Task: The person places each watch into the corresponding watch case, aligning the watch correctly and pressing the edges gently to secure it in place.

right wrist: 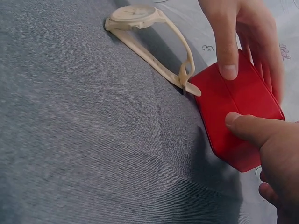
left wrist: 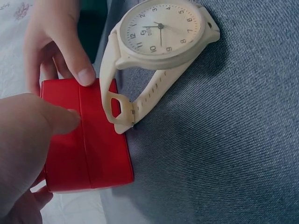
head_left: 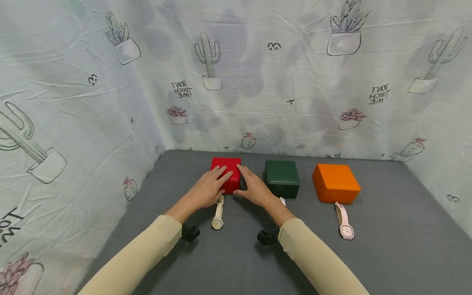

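Note:
A closed red box stands at the back left of the grey table, a seam running across its front. My left hand grips it from the left, thumb on the front face and fingers over the top. From the right, my right hand holds the same box, its thumb on the front near the side edge. In the left wrist view, the right fingers bend behind the box. A cream watch, strap buckled into a loop, lies just before the box; its buckle end is close to the front face.
Right of the red box stand a green box and an orange box. A pale pink watch lies before the orange one. Before the green box shows a strap end, otherwise hidden by my right forearm. Printed cloth hangs behind.

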Demonstrator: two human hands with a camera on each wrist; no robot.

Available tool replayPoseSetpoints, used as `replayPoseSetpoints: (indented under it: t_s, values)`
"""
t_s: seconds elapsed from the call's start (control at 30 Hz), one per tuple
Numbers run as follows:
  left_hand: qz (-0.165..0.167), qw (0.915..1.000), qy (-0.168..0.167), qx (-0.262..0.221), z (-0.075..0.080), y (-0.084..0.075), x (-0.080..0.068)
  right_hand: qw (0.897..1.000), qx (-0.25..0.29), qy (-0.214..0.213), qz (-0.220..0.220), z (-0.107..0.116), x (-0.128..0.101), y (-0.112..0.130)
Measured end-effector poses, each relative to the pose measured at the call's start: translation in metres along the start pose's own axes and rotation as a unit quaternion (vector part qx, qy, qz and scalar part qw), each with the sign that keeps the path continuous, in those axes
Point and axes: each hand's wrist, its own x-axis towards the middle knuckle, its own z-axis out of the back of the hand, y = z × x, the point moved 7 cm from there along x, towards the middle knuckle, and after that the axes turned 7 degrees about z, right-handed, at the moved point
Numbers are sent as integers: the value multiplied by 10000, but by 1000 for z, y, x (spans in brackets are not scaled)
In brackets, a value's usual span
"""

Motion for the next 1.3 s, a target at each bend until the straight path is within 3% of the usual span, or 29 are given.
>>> replayPoseSetpoints:
  t_s: [0.6, 0.87, 1.17, 1.3]
  values:
    - [86, 9999, 65, -35, 1, 1, 2, 9971, 715, 110, -222, -12, 18, -13]
    - [191, 9996, 208, -66, 1, 2, 3, 9951, 961, 234, -21, -16, 28, -12]
    - [-58, 9998, -125, 165, 4, 9, 6, 9934, 1113, 268, -104, -22, 33, -18]
    - [-147, 9997, -59, 204, 2, 13, 10, 9929, 1151, 262, -143, -22, 33, -18]
